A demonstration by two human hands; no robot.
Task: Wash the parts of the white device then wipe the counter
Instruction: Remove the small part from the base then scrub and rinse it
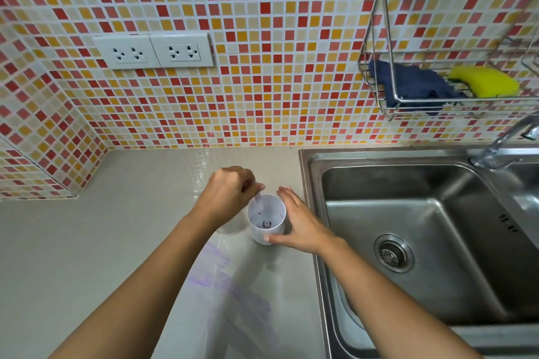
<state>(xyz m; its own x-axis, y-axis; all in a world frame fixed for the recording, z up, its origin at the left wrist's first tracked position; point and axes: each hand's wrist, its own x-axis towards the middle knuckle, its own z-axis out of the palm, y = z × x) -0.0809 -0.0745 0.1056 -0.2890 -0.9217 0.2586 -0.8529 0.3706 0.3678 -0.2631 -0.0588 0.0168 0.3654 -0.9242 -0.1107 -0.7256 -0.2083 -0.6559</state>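
Observation:
A white cup-shaped device part (267, 223) stands upright on the grey counter (116, 242), just left of the sink. Its inside is stained purple, with a small hub at the bottom. My right hand (294, 218) cups its right side, thumb against the lower wall. My left hand (230, 192) is above its left rim, fingers pinched on a thin pale piece (259, 198) that reaches into the cup. Another white part (230, 229) lies partly hidden under my left wrist. Purple smears (221, 274) streak the counter in front of the cup.
A steel sink (408, 242) with a drain (392, 253) lies to the right, its tap (501, 140) at the back. A wire rack (437, 87) on the tiled wall holds a dark blue cloth (411, 84) and a yellow sponge (487, 81). Wall sockets (154, 52) sit upper left.

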